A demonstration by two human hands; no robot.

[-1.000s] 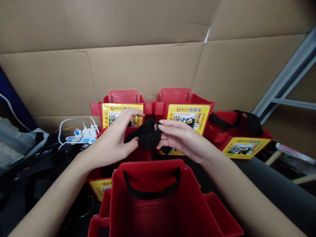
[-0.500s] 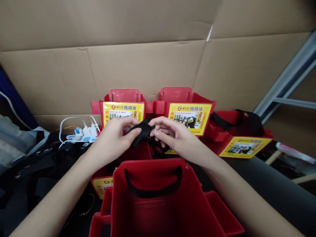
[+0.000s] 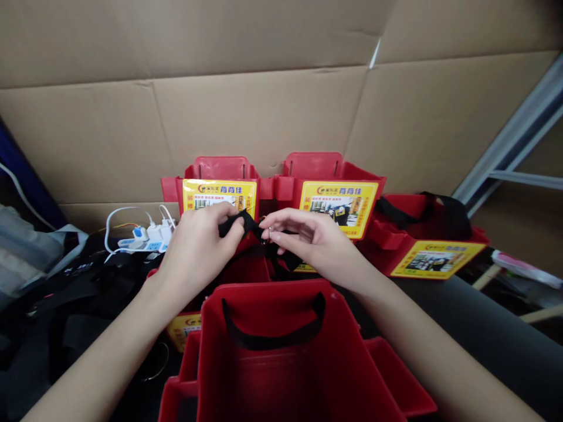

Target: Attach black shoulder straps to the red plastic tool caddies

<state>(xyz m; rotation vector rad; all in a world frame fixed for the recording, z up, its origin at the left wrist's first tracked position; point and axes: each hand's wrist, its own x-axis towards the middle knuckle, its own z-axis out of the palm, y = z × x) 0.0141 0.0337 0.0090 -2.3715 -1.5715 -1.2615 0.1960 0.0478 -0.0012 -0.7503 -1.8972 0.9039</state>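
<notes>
In the head view, my left hand (image 3: 206, 234) pinches a black strap (image 3: 246, 223) between thumb and fingers. My right hand (image 3: 308, 237) is closed, with a small shiny metal ring or buckle (image 3: 269, 233) between thumb and fingertips at the strap's end; its exact shape is too small to tell. Both hands are held above the back edge of a red plastic box (image 3: 281, 381) nearest me. This box has side pockets, and a black webbing band (image 3: 272, 340) runs through slots in its back wall.
Behind stand more red boxes with yellow labels (image 3: 334, 205), one (image 3: 440, 258) at the right holding black straps. At left are a power strip with white plugs (image 3: 153, 234) and a pile of black straps (image 3: 65, 305). Cardboard (image 3: 264, 117) backs the table; a metal frame (image 3: 505, 140) leans right.
My left hand has shifted slightly left and bunched the black strap deeper into its grip. A small gap has opened between the hands, and the metal piece shows at my right fingertips.
</notes>
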